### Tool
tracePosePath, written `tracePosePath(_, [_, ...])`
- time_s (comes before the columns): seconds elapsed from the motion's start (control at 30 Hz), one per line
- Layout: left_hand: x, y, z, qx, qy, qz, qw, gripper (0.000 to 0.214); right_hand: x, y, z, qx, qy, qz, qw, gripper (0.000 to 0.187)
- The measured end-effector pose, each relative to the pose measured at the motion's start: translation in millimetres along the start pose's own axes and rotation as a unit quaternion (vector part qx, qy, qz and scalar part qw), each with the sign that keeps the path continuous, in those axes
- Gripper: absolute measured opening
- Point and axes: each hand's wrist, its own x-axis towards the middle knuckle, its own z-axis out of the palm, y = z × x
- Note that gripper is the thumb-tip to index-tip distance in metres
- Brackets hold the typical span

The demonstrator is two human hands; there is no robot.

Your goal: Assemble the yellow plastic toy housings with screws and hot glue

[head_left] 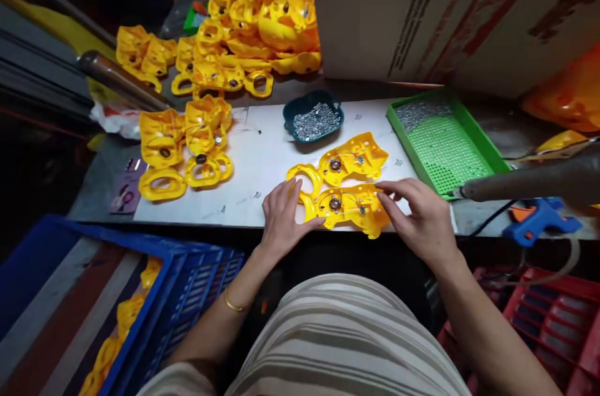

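Observation:
A yellow plastic shell (349,205) with a ring-shaped handle, a round metal part and thin wires inside lies hollow side up at the table's front edge. My left hand (284,215) is closed around its handle end, thumb along the near side. At the shell's upper right corner, the thumb and forefinger of my right hand (417,215) pinch its rim; anything small between those fingertips is hidden. Just behind lies a second, similar yellow shell (354,158), its ring handle beside my left fingertips.
Behind the shells stands a dark green bowl (313,116) of small metal screws. A green tray (462,140) with more metal pieces is at right, near a blue glue gun (539,221). Yellow shells (162,140) stand left; others are heaped behind. A blue crate (187,283) is below left.

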Motion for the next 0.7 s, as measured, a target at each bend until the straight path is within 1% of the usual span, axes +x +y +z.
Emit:
tracePosePath(0.1, [-5.6, 3.7, 2.9, -0.021, -0.005, 0.003, 1.0, 0.092, 13.4, -5.1, 11.3, -0.063, -0.054, -0.057, 0.995, 0.015])
tracePosePath(0.2, [-8.0, 6.3, 4.6, -0.03, -0.013, -0.002, 0.999, 0.093, 13.5, -14.9, 26.4, -0.093, -0.121, -0.106, 0.982, 0.016])
tracePosePath(0.27, [-9.4, 6.6, 5.2, -0.028, -0.014, -0.002, 0.999, 0.092, 10.9, -22.7, 39.4, -0.125, -0.165, -0.123, 0.97, 0.015])
tracePosePath(0.33, [-11.2, 5.9, 5.3, -0.025, -0.014, 0.0, 1.0, 0.091, 9.3, -28.9, 52.3, -0.163, -0.195, -0.132, 0.958, 0.014])
tracePosePath(0.43, [-13.2, 4.5, 3.3, -0.021, -0.019, 0.0, 1.0, 0.088, 10.5, -32.4, 62.8, -0.196, -0.214, -0.139, 0.947, 0.014])
tracePosePath(0.5, [-11.6, 6.1, -0.2, -0.025, -0.017, 0.0, 1.0, 0.085, 12.0, -30.3, 60.0, -0.193, -0.206, -0.125, 0.951, 0.016])
tracePosePath(0.57, [-5.7, 12.5, -4.8, -0.039, -0.002, 0.008, 0.999, 0.076, 11.9, -25.2, 50.5, -0.143, -0.183, -0.086, 0.969, 0.016])
tracePosePath(0.63, [4.6, 25.3, -8.5, -0.067, 0.017, 0.03, 0.997, 0.061, 9.2, -18.3, 38.3, -0.044, -0.151, -0.026, 0.987, 0.014])
tracePosePath(0.7, [17.3, 43.3, -9.6, -0.107, 0.015, 0.062, 0.992, 0.043, 4.7, -11.0, 27.5, 0.069, -0.124, 0.047, 0.989, 0.011])
